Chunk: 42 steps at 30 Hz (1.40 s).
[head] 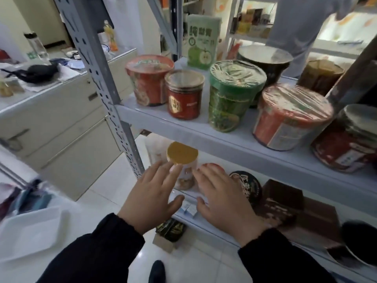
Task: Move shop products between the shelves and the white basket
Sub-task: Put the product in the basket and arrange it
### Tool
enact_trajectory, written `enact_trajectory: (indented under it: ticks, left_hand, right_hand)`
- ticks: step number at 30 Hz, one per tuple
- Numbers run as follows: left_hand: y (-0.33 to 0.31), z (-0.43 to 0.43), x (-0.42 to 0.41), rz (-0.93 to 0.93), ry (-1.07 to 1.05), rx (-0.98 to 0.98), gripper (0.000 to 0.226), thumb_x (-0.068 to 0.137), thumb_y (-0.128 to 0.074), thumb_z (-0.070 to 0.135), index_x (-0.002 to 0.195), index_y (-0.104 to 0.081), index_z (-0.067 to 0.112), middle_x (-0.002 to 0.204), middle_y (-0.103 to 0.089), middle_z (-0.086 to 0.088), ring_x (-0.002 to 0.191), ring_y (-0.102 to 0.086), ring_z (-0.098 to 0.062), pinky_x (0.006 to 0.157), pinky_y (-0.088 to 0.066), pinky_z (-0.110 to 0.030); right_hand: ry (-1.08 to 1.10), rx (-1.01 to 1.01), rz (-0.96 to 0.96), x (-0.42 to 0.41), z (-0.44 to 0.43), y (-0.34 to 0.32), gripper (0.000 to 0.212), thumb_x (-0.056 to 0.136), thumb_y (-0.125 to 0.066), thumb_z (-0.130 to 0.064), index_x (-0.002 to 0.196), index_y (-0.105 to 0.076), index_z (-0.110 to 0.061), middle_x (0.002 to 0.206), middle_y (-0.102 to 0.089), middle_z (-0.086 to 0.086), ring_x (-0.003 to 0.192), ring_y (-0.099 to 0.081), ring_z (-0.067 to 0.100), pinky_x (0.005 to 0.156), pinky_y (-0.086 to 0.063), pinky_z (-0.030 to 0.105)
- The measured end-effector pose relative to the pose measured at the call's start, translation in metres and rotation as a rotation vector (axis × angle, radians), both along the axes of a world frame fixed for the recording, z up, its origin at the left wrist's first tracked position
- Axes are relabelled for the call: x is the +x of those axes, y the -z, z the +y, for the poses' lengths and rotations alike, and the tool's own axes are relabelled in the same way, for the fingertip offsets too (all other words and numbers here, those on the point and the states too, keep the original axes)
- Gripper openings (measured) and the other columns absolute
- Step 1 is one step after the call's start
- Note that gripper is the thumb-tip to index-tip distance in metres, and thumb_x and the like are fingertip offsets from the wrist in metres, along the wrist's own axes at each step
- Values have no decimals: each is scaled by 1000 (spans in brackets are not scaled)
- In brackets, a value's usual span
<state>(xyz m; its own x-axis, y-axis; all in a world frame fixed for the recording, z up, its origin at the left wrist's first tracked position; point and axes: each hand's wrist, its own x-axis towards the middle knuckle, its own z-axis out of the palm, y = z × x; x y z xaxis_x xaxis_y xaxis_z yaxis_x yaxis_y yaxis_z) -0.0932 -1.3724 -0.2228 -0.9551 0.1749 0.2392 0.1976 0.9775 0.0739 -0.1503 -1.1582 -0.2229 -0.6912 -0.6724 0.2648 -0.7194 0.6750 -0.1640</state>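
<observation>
Yellow-lidded jar (182, 155) stood upright on the lower shelf (214, 229) (near its left end), flanked by left hand (151, 194) and right hand (226, 201), both spread open, gripping nothing, left fingertips (175, 168) at its lid.

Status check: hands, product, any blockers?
Left hand and right hand open, nothing gripped. Yellow-lidded jar upright on lower shelf, between them. Red-topped tub close on its right, partly behind right hand.

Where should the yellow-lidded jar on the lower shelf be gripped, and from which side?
Likely grip the yellow-lidded jar round its body below the lid, from the open front: it stands upright, the upper shelf sits close above, and a white pouch crowds one side.
</observation>
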Motion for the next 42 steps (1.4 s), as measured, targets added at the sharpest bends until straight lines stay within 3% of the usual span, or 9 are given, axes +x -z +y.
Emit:
enact_trajectory:
  ticks: [8, 12, 15, 18, 25, 29, 31, 37, 42]
  left_hand:
    - [42, -39, -73, -84, -19, 94, 76, 86, -68, 38, 148, -41, 4, 147, -49, -20, 141, -39, -43, 118, -36, -53]
    - [39, -62, -113, 90, -38, 83, 76, 74, -64, 23, 139, -45, -12, 130, -55, -35, 127, -38, -43, 115, -36, -55]
    - [31, -81, -144, -220, -123, -2, 84, 80, -41, 47, 148, -37, -2, 140, -47, -33, 131, -39, -47, 114, -35, -58]
    - [25, -86, -166, -465, -161, -95, 74, 85, -54, 56, 145, -42, 15, 147, -47, -18, 136, -40, -39, 115, -32, -49]
    - [41, -97, -186, -512, -169, 42, 79, 66, -54, 68, 138, -48, 36, 147, -50, -4, 135, -40, -36, 104, -43, -48]
    - [51, -97, -171, -465, -196, 34, 86, 62, -40, 68, 137, -42, 27, 135, -49, -10, 122, -39, -37, 98, -37, -42]
    - [42, -91, -147, -389, -204, 117, 81, 74, -56, 60, 140, -40, 17, 135, -44, -14, 120, -40, -40, 99, -38, -44]
    - [14, -86, -76, -250, -198, 330, 78, 71, -74, 54, 136, -50, 18, 138, -46, -12, 128, -36, -36, 108, -34, -42]
    - [-18, -81, -30, -238, -290, 615, 65, 68, -81, 51, 125, -52, 38, 131, -48, 14, 124, -40, -11, 96, -33, -26]
  right_hand:
    - [201, 215, -262, -20, -20, 41, 77, 86, -33, -47, 154, -43, -14, 156, -42, 12, 147, -34, 36, 119, -31, 55]
    - [259, 158, -233, -32, -46, 37, 70, 86, -56, -34, 153, -41, -18, 158, -37, 20, 145, -36, 45, 115, -36, 60]
    - [285, 171, -232, -46, -69, 32, 71, 90, -54, -36, 158, -33, -30, 164, -25, 17, 147, -29, 44, 119, -29, 60]
    - [324, 230, -307, -58, -85, 31, 65, 98, -51, -44, 159, -29, -36, 166, -15, 10, 151, -19, 37, 126, -14, 54]
    - [457, 159, -168, -61, -98, 42, 34, 88, -62, -42, 116, -64, -22, 130, -56, 15, 116, -56, 42, 104, -45, 54]
    - [470, 92, -144, -62, -101, 45, 30, 89, -68, -40, 108, -61, -18, 127, -58, 17, 112, -59, 43, 98, -51, 57]
    - [445, 70, -171, -63, -99, 48, 29, 92, -64, -38, 113, -59, -18, 135, -53, 16, 122, -53, 42, 103, -47, 58]
    - [303, 122, -354, -58, -88, 27, 55, 99, -55, -42, 149, -40, -23, 166, -18, 10, 154, -15, 35, 124, -20, 56]
    - [82, -172, -681, -11, -83, 15, 96, 86, -74, -57, 161, -22, -30, 167, -22, -5, 152, -20, 14, 125, -22, 38]
